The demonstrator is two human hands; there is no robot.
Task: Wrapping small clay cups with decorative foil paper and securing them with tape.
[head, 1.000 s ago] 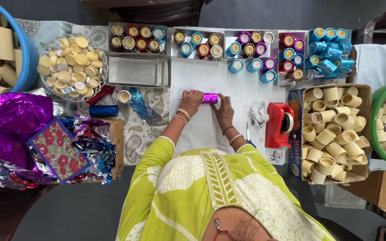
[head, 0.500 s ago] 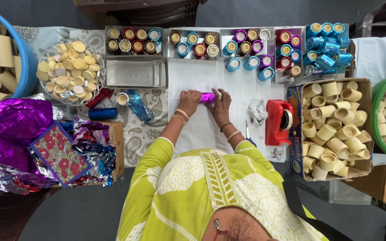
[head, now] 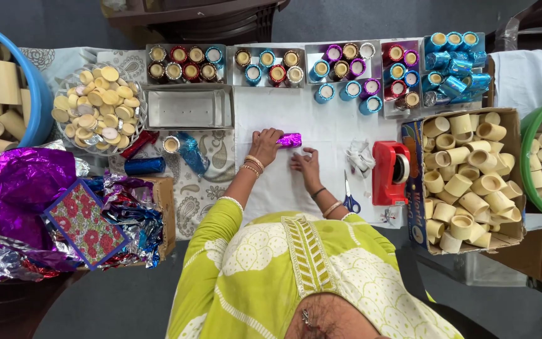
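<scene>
Left hand fingers pinch the purple foil-wrapped tube lying on the counter; right hand fingers rest spread just near it, apart.

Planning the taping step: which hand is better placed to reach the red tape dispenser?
Probably the right hand: it rests free on the white sheet, on the red tape dispenser's side, while the left hand holds the purple foil-wrapped tube.

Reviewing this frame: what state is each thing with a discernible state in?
Left hand: gripping the purple foil-wrapped tube, which lies on its side.
Right hand: flat on the white cloth, holding nothing.
Metal tray: empty.
Cardboard box: open, full of bare tubes.
Scissors: lying closed.
Red tape dispenser: loaded with tape.
</scene>
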